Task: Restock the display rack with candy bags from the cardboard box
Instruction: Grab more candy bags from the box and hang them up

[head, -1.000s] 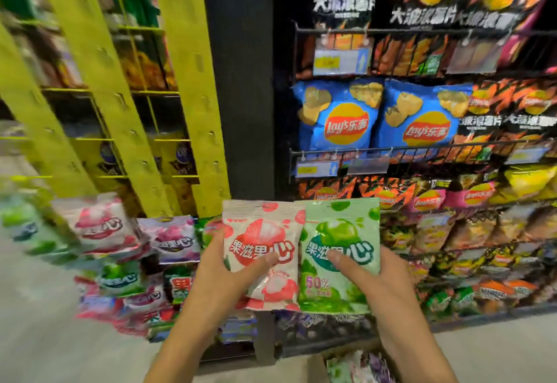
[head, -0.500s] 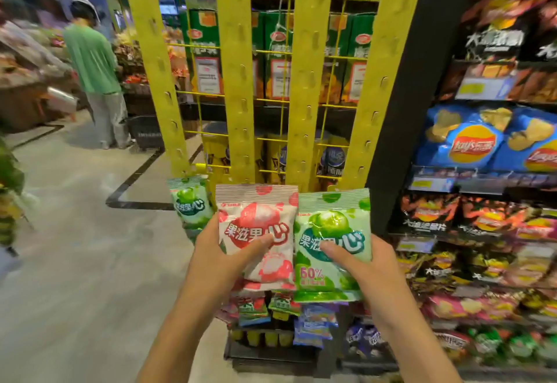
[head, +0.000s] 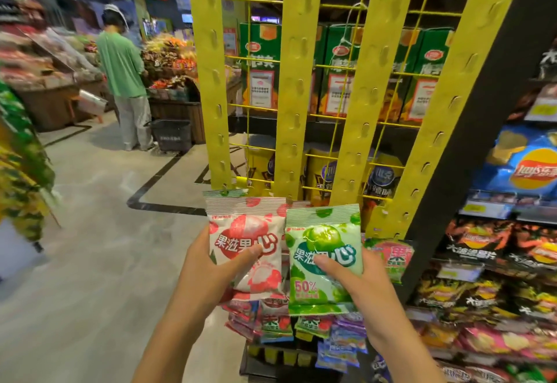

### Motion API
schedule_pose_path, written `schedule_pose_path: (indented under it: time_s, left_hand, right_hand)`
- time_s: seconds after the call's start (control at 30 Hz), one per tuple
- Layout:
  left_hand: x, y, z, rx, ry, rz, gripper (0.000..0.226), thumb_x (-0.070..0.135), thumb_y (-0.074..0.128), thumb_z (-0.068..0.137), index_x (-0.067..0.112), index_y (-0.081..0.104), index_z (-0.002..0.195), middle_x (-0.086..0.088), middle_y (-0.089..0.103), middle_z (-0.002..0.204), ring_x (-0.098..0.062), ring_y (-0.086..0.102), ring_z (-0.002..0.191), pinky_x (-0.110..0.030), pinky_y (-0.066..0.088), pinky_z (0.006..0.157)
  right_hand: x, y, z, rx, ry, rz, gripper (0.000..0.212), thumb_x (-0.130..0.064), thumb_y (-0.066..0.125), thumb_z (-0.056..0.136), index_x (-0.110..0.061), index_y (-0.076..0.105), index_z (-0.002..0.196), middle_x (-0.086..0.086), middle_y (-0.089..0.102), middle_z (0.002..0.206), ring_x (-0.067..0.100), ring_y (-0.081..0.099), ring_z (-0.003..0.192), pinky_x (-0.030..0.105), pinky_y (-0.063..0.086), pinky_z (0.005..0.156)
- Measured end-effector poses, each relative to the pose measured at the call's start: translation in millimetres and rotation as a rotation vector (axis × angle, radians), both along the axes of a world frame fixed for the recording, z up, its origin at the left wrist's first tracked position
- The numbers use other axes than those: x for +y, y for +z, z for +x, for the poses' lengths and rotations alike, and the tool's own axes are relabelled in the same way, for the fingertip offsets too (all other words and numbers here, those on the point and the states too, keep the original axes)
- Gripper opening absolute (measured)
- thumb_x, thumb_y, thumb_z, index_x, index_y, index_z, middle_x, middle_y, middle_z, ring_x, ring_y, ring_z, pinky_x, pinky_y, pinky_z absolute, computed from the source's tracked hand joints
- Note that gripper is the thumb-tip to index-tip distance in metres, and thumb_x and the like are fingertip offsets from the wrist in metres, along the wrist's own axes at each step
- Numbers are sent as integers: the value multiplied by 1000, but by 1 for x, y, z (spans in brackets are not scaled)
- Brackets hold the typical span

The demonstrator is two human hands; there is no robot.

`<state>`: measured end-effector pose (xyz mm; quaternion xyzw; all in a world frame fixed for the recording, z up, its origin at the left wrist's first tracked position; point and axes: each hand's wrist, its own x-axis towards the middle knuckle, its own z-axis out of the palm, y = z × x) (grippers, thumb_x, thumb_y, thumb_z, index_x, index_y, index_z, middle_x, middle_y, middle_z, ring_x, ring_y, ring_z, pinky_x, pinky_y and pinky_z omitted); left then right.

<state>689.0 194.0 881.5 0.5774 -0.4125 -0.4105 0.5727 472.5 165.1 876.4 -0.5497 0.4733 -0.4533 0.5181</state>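
Observation:
My left hand [head: 211, 271] grips a white and red candy bag [head: 245, 232], thumb across its front. Beside it my right hand [head: 358, 286] grips a green candy bag [head: 324, 241], thumb on its front. Both bags are held upright side by side in front of the yellow display rack [head: 297, 87]. The rack's upper hooks are bare. Several candy bags [head: 280, 319] hang on its lower part, below my hands, and one more candy bag [head: 394, 256] hangs to the right. The cardboard box is out of view.
A black shelf [head: 512, 232] of chip bags stands on the right. A person in a green shirt [head: 122, 66] stands by a basket [head: 171, 135] at the far left. Grey floor [head: 90, 262] lies to the left of the rack.
The view has swung left and up, from the chip shelf to the yellow rack and the aisle. Both hands still hold the two bags side by side.

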Motion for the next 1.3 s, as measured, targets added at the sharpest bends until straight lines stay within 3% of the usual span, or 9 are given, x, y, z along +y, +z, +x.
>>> schedule_pose_path:
  time_s: [0.17, 0.3, 0.5, 0.7, 0.83, 1.0, 1.2, 1.3]
  left_hand:
    - [-31, 1, 7, -7, -27, 8, 41, 20, 79, 76, 28, 60, 112, 6, 78, 93, -19, 76, 78, -30, 61, 57]
    - [-55, 4, 16, -1, -25, 0, 42, 19, 79, 74, 25, 61, 112, 3, 78, 92, -20, 76, 78, -28, 60, 57]
    - [-76, -1, 37, 27, 55, -9, 42, 21, 79, 69, 24, 62, 107, -2, 78, 86, -26, 76, 71, -30, 59, 52]
    - [-78, -6, 82, 70, 156, -30, 38, 22, 79, 68, 26, 65, 103, 0, 78, 84, -20, 75, 67, -27, 57, 50]
    - [-85, 0, 115, 63, 157, -42, 69, 51, 90, 42, 27, 67, 103, 2, 78, 84, -20, 76, 69, -23, 55, 49]
    - [-88, 2, 151, 90, 157, -18, 41, 24, 78, 67, 25, 65, 106, 2, 78, 84, -19, 75, 67, -25, 56, 48]
    - [-92, 9, 190, 77, 137, -19, 46, 23, 79, 70, 25, 63, 113, 3, 78, 89, -21, 76, 72, -26, 58, 51]
    - [-94, 13, 204, 73, 130, -19, 51, 28, 80, 67, 27, 63, 115, 1, 78, 93, -22, 76, 73, -29, 59, 52]
  right_hand:
    - [-30, -4, 8, -40, 4, 34, 26, -25, 77, 80, -24, 68, 105, -10, 77, 95, 6, 73, 89, 24, 54, 77]
    - [-54, -7, 11, -39, -13, 61, 42, -37, 80, 72, -23, 68, 110, -8, 77, 101, 10, 72, 96, 34, 54, 87]
    - [-82, -14, 14, -36, -26, 57, 41, -40, 80, 70, -28, 69, 108, -11, 76, 100, 8, 71, 96, 34, 54, 88]
    - [-87, -14, 48, -53, 41, 93, 24, -21, 77, 79, -23, 70, 102, -8, 78, 94, 9, 74, 88, 23, 57, 74]
    - [-88, -8, 86, -65, 70, 109, 25, -16, 76, 82, -19, 69, 105, -6, 78, 96, 8, 74, 87, 19, 57, 70]
    - [-88, -3, 132, -78, 90, 98, 20, -9, 75, 82, -15, 70, 101, -7, 79, 88, 6, 74, 80, 13, 52, 61]
    - [-93, 3, 178, -69, 77, 68, 20, -14, 76, 83, -17, 70, 102, -6, 79, 92, 10, 75, 86, 20, 57, 70]
    - [-96, 7, 195, -88, 54, 40, 18, -14, 75, 83, -19, 70, 100, -6, 78, 93, 9, 75, 86, 18, 56, 67]
